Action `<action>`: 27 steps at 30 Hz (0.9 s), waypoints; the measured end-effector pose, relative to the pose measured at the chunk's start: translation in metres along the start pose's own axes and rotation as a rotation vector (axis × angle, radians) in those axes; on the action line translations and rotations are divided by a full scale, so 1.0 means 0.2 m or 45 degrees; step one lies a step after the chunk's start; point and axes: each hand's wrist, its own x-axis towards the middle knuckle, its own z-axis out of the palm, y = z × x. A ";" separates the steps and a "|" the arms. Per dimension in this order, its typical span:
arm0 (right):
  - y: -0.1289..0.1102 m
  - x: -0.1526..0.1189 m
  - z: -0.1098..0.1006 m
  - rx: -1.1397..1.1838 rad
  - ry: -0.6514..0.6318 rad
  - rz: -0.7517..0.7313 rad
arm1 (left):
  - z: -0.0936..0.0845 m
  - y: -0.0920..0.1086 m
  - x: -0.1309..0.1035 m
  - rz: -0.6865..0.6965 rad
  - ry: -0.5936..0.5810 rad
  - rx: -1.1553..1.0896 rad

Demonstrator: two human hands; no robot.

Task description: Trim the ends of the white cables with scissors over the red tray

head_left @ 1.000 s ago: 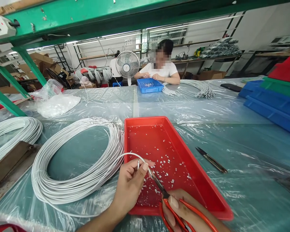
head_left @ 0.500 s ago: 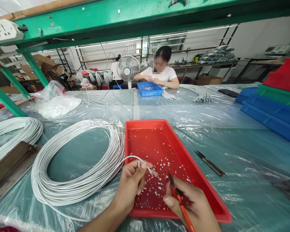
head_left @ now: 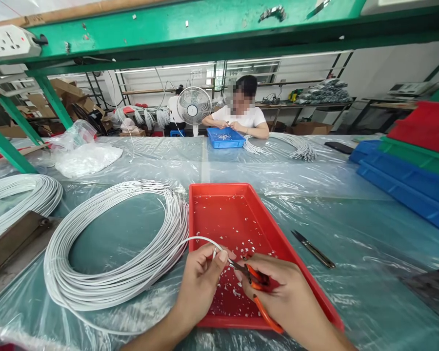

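Over the near left part of a red tray (head_left: 267,219), my left hand (head_left: 205,273) pinches a white cable (head_left: 204,238) close to its end. That cable curves over from a large coil of white cable (head_left: 113,292) lying on the left. My right hand (head_left: 278,287) is wrapped round orange-handled pliers (head_left: 258,278), whose dark jaws meet the cable end just right of my left fingertips. Whether the jaws are closed on it cannot be made out. Small white scraps (head_left: 236,285) are scattered on the tray floor.
Dark snips (head_left: 312,248) lie right of the tray. Stacked blue, green and red trays (head_left: 406,180) stand at the far right. Another coil (head_left: 40,195) and a metal piece (head_left: 14,248) are at the left. Across the table, a person (head_left: 241,114) works over a blue tray (head_left: 227,144).
My right hand has turned and moved the pliers up and left, bringing their jaws to the cable end. My left hand still pinches the cable. The view has shifted slightly.
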 end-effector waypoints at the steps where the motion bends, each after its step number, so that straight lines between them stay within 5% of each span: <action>1: -0.01 0.00 -0.01 -0.012 -0.015 0.007 | 0.00 0.00 0.00 0.032 -0.007 0.002; 11: -0.06 0.06 -0.08 -0.193 -0.251 0.055 | 0.01 0.00 0.00 0.010 -0.133 -0.030; 15: -0.06 0.09 -0.08 0.284 -0.201 0.278 | -0.01 -0.01 0.01 -0.132 -0.166 -0.170; 20: -0.03 0.11 -0.05 1.097 -0.288 0.578 | -0.01 0.00 -0.01 -0.103 -0.192 -0.353; 27: 0.00 0.09 0.07 1.323 -0.387 0.725 | -0.01 0.00 0.00 -0.085 -0.018 -0.423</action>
